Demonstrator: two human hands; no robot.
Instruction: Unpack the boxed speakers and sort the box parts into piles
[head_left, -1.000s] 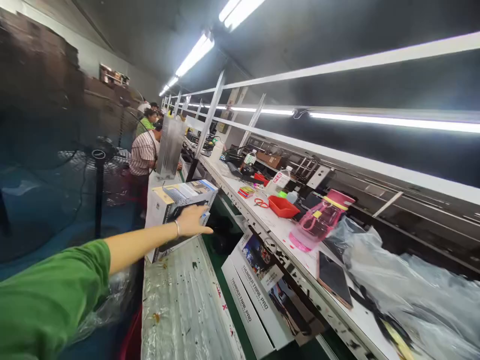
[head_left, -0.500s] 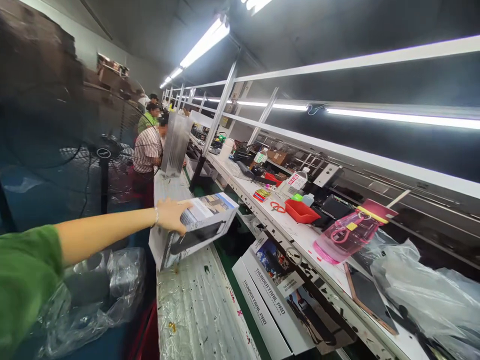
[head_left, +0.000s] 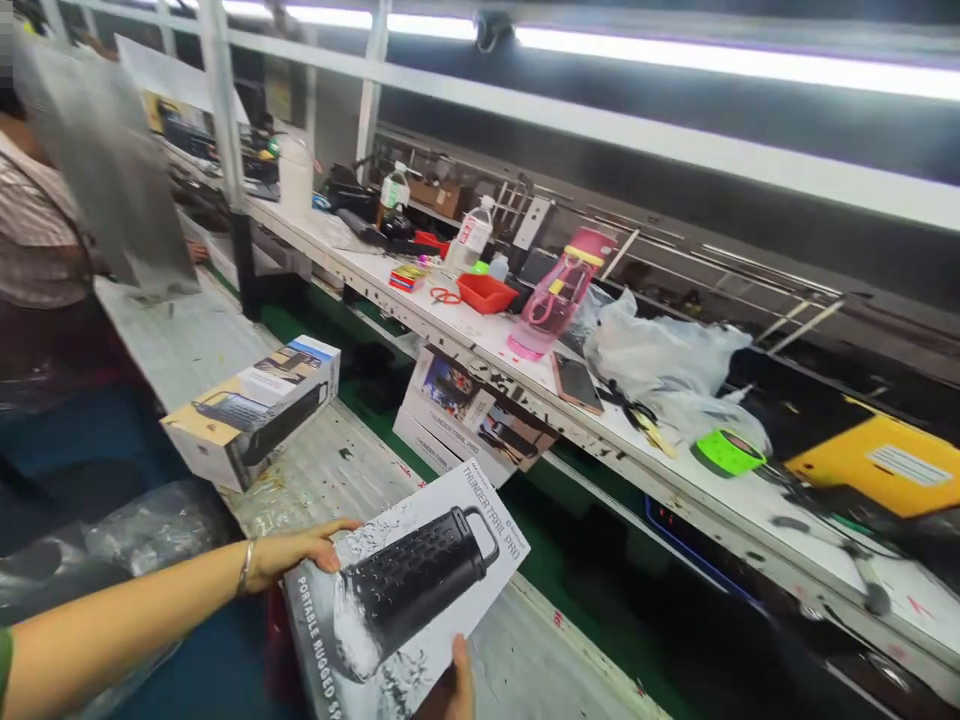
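Observation:
Between my two hands is a printed speaker box [head_left: 420, 580], white with a black speaker pictured on its face, tilted above the plastic-covered bench [head_left: 517, 650]. My left hand [head_left: 300, 553] grips its upper left edge, thumb on the front. Low in the view, my right hand [head_left: 459, 685] holds the lower right edge; only part of it shows. A second speaker box [head_left: 259, 410] lies on the bench farther off, apart from both hands. Under the shelf edge, more speaker boxes [head_left: 457, 415] are stacked.
The white shelf [head_left: 480, 325] along the right carries a pink bottle [head_left: 555, 300], a red tray [head_left: 486, 292], a phone [head_left: 576, 382], plastic bags [head_left: 660, 345], a green tape roll [head_left: 727, 452] and a yellow folder [head_left: 877, 455]. A person [head_left: 37, 220] stands at the far left behind a blurred, upright grey panel [head_left: 112, 170].
My left hand has left the box on the far part of the bench and now grips a nearer one. My right hand has come into view. The view has swung right and down.

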